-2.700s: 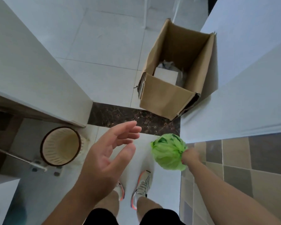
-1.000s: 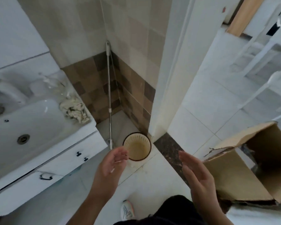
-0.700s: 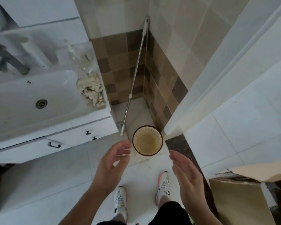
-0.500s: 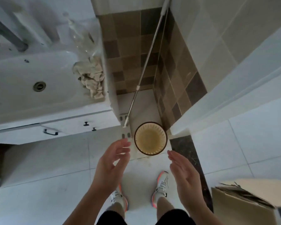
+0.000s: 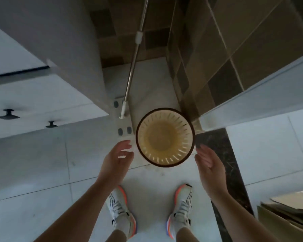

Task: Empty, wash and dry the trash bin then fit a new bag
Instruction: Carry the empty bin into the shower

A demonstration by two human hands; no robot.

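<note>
pale floor tiles (image 5: 33, 163) fill the lower field, seen straight down from my head. trash bin (image 5: 165, 137): round, slotted wall, dark rim, standing upright with nothing inside it, in the corner where the brown tiled wall (image 5: 217, 49) meets a white door frame (image 5: 252, 95); its far right rim lies close to that corner, contact not resolvable. mop pole (image 5: 132, 67): leans to the bin's left, its foot on a white mop head (image 5: 121, 119) just beside the rim. white cabinet (image 5: 42, 95): its edge overhangs the floor further left, well apart from the bin. my left hand (image 5: 116, 159): fingers relaxed and spread, grasping nothing, just beside the bin's left rim. my right hand (image 5: 209, 165): palm turned inward, fingers straight, grasping nothing, just beside the right rim. open floor lies between the bin and my shoes (image 5: 121, 208). cardboard box (image 5: 287, 215): at lower right, beyond the dark threshold strip (image 5: 222, 154).
</note>
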